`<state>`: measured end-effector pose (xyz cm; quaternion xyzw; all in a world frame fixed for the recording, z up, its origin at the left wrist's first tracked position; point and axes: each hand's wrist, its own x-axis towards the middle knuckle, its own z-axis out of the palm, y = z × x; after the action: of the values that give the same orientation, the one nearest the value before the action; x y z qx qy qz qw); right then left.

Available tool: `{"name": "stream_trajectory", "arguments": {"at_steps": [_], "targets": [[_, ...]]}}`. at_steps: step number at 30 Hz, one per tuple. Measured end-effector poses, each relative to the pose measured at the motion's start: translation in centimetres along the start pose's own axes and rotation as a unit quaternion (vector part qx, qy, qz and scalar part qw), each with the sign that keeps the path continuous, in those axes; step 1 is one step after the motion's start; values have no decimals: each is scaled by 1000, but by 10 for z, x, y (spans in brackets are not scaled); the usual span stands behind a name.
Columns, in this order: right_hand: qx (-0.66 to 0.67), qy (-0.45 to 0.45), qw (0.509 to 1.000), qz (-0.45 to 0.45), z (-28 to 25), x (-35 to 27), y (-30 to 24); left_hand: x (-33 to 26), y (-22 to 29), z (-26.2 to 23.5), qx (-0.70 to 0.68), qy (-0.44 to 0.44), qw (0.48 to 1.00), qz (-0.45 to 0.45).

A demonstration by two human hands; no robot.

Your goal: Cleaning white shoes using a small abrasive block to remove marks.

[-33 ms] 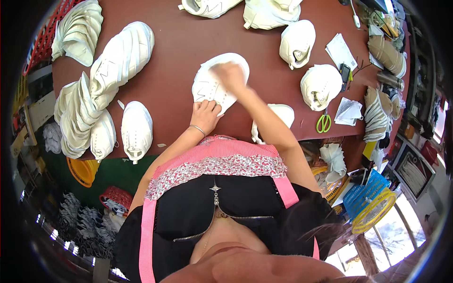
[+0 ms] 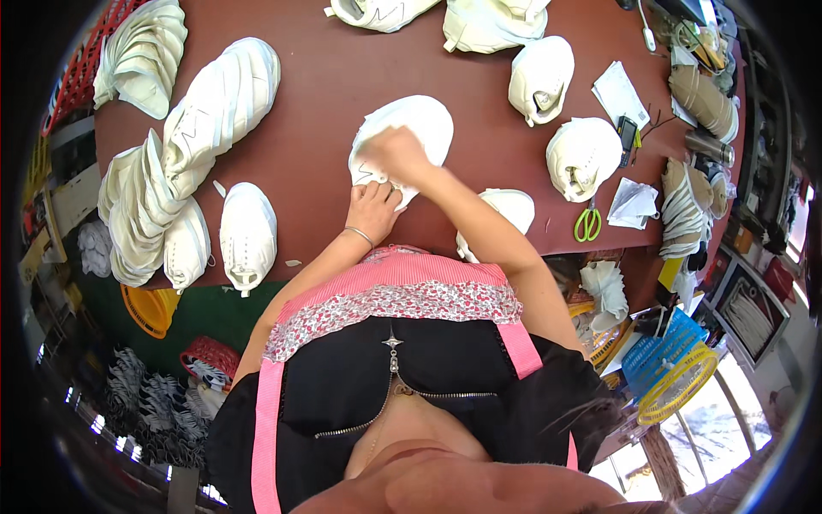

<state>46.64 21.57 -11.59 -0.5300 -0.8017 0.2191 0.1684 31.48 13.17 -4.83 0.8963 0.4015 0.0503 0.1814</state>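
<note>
A white shoe upper (image 2: 419, 120) lies on the red-brown table in front of me, its toe pointing away. My left hand (image 2: 373, 209) grips its near end, fingers on top by the lace holes, a bangle on the wrist. Across the middle of the upper lies my right hand (image 2: 396, 158), smeared by motion; I cannot make out its fingers or anything in them. Beside my right forearm, partly hidden by it, is another white upper (image 2: 510, 210). A single white upper (image 2: 248, 236) sits to the left of my left hand.
Nested white uppers (image 2: 184, 154) fill the table's left side. More uppers (image 2: 541, 79) stand at the back and right. Green-handled scissors (image 2: 588, 223), papers (image 2: 634, 203) and a dark handheld device (image 2: 627, 135) lie at right. Blue and yellow baskets (image 2: 664, 360) hang below right.
My right hand has swept left and slightly nearer across the upper. My left hand and the upper have stayed in place.
</note>
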Motion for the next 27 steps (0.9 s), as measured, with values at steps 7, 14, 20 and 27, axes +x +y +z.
{"name": "stream_trajectory", "arguments": {"at_steps": [7,14,20,27], "targets": [[-182,92,973,111,-58,22,73,7,-11,-16,-47,4,999,24],[383,201,782,449,-92,-70,70,-26,-61,-81,-515,14,822,-244],[533,123,679,490,-81,-118,3,-14,-67,-102,-764,156,541,-317],[586,141,648,466,-51,-122,-19,-38,-64,-111,-671,187,661,-278]]}}
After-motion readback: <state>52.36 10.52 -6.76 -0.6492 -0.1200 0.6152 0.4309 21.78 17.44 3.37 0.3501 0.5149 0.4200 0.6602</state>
